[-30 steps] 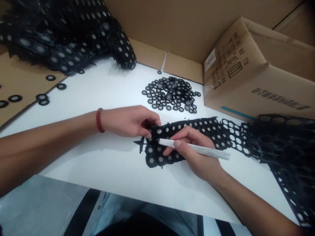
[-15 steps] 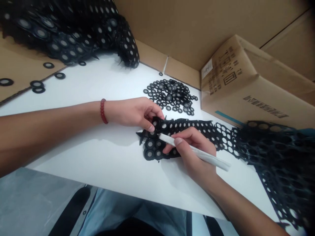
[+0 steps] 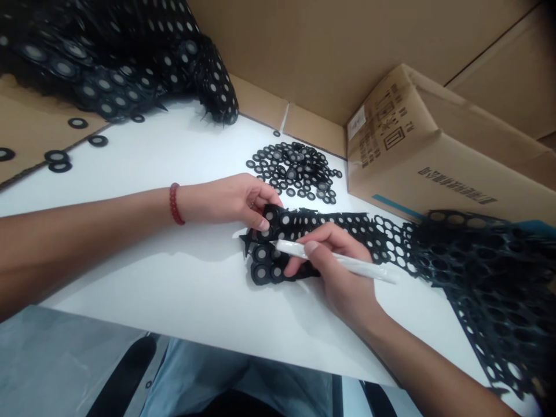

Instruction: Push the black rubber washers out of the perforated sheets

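Note:
A black rubber sheet of joined rings [image 3: 262, 272] lies on the white tabletop. At its left end, my left hand [image 3: 237, 200] pinches the upper corner between thumb and fingers. My right hand [image 3: 334, 255] grips a white pen-like tool [image 3: 356, 266] like a pencil, its thin tip touching or just above the sheet beside the left thumb. Under the right hand part of the sheet is hidden. Just beyond my left hand is a pile of loose black rings [image 3: 299, 168].
A cardboard box [image 3: 452, 156] stands at the right rear. In front of it spreads a black sheet with punched-out holes [image 3: 490, 289]. A large heap of ring sheets [image 3: 130, 63] fills the upper left, with several stray rings [image 3: 98, 141] near it.
The white tool has turned flatter, its back end swinging away from me while its tip stays near the left thumb. The whole view has shifted slightly; both hands keep their holds.

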`<state>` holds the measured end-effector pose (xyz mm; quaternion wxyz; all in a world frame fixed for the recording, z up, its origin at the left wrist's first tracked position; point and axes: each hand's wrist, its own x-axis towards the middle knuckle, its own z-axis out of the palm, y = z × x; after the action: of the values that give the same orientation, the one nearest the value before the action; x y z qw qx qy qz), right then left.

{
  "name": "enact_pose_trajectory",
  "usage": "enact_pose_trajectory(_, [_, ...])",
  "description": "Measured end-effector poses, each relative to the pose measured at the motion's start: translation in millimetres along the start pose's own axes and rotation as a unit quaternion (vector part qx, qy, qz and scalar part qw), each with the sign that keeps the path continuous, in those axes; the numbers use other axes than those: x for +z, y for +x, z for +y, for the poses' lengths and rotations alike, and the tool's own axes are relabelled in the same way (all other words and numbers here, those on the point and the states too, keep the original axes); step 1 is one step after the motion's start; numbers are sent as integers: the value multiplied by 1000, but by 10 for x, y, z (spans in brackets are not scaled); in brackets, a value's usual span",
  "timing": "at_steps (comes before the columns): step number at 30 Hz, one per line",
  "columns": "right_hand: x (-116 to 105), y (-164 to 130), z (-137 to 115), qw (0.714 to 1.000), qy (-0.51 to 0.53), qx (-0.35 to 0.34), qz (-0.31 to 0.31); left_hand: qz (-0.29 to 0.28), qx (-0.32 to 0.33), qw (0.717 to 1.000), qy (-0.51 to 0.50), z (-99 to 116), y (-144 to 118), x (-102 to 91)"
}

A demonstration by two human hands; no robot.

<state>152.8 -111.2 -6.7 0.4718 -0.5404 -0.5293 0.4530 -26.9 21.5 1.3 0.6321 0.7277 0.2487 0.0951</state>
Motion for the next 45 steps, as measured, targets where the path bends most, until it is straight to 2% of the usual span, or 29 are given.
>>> enact_pose_trajectory(2, [-73,12,23,999,27,8,16,21,-4,999,23,34,-9,-2])
enact_pose_trajectory(5, [-153,35,61,999,25,15,35,72,-16,990,120,72,-14,38])
enact_pose_trajectory(7, [-163,46,73,999,17,13,34,98,-30,978,182,78,-10,83])
enact_pose_trajectory(9, [-150,50,70,1000,10,10,28,109,-34,973,202,66,-1,122])
enact_pose_trajectory(16, [-135,60,49,998,-45,-18,29,106,-31,988,106,-24,26,103])
enact_pose_trajectory(28, [-147,64,35,997,-65,-38,31,107,-24,992,59,-10,7,62])
enact_pose_trajectory(33, [-130,42,28,993,-102,-31,53,147,-5,989,16,1,2,127])
enact_pose_trajectory(37, [-116,10,13,987,-144,-52,53,186,1,983,-9,15,2,174])
enact_pose_trajectory(45, [-112,13,-10,971,-212,-108,37,199,9,980,-23,8,13,185])
